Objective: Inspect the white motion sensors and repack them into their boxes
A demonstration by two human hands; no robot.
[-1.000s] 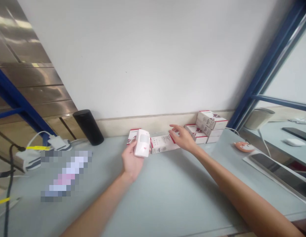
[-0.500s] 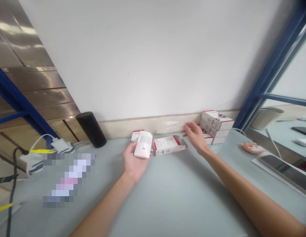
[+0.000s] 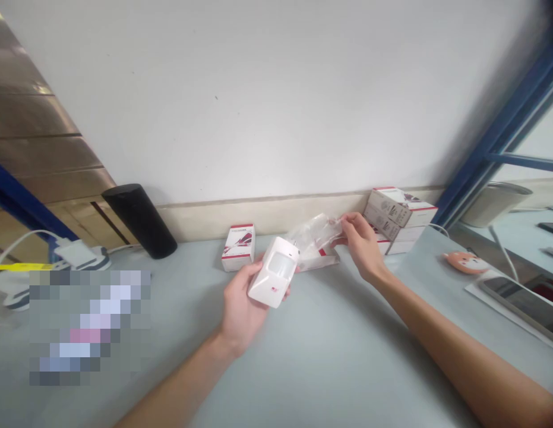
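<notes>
My left hand (image 3: 246, 303) is closed round a white motion sensor (image 3: 276, 273), held tilted above the table with its window facing up. A crumpled clear plastic bag (image 3: 318, 232) reaches from the sensor's top end to my right hand (image 3: 359, 242), which pinches the bag's far end. Whether the bag touches the sensor I cannot tell. Behind the bag lies an open white and red carton (image 3: 323, 260), partly hidden by it. A small white and red box (image 3: 239, 246) stands just left of the sensor.
Several stacked white and red boxes (image 3: 398, 217) stand behind my right hand. A black cylinder (image 3: 140, 221) is at the back left, near a white charger with cables (image 3: 78, 254). On the right lie an orange animal-shaped item (image 3: 464, 262) and a phone (image 3: 519, 303).
The sensor has come nearer and turned clockwise in my left hand. The plastic bag now shows clearly, stretched between my right hand and the sensor, covering much of the open carton.
</notes>
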